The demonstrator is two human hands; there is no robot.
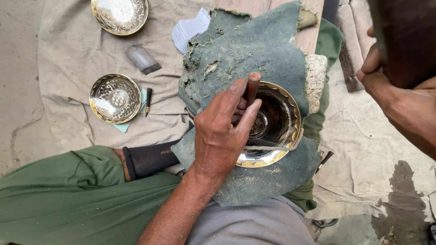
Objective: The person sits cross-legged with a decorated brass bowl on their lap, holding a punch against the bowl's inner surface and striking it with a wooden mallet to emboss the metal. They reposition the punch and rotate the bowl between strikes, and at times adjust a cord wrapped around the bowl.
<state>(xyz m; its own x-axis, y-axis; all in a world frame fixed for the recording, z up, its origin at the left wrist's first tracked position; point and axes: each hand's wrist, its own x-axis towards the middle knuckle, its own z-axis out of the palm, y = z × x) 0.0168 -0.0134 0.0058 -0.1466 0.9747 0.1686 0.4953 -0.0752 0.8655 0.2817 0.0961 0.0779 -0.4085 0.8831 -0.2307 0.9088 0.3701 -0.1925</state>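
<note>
Right hand [386,77] raised — left hand [222,131] grips punch [252,88].

You're getting soft, even daylight here, no harsh sun patches and only faint shadows. The darkest bit is inside the brass bowl [272,124] on your lap, where your left hand [222,131] and the wooden-handled punch [252,86] shade the hollow. Its rim throws a bright glint at the lower edge, and the two brass bowls on the cloth, one at the top [120,14] and one mid-left [115,98], catch pale glare on their centres. Focus is sharp across the green felt pad [254,45] and the canvas sheet [72,54]. Your right hand [390,86], close to the lens at the upper right, looks dark, soft and blurry. Colours are muted, nothing blown out.
</note>
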